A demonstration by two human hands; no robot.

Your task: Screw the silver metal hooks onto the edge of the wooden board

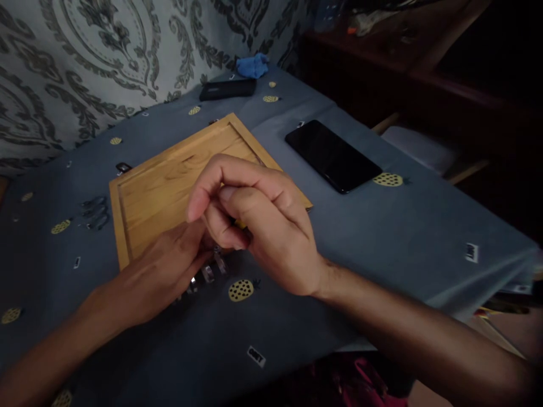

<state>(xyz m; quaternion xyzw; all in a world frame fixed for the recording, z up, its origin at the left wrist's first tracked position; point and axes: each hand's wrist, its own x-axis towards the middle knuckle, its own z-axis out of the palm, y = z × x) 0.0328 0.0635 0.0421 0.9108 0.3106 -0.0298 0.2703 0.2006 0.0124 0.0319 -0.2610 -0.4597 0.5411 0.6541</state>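
My right hand [258, 217] hovers over the near edge of a wooden tray [169, 181], fingers curled in a pinch around something small with a glimpse of yellow; I cannot make out what it is. My left hand [163, 271] lies low beside it, fingers closed and pressed against a row of small metal pieces [207, 274] on the blue cloth [382, 237]. The two hands touch at the fingertips. What the left fingers grip is mostly hidden by the right hand.
A black phone [333, 155] lies right of the tray. Further back lie a dark case [228, 89] and a blue rag [252, 65]. Dark metal hooks [95, 212] rest left of the tray. The table edge falls away at right, beside dark furniture.
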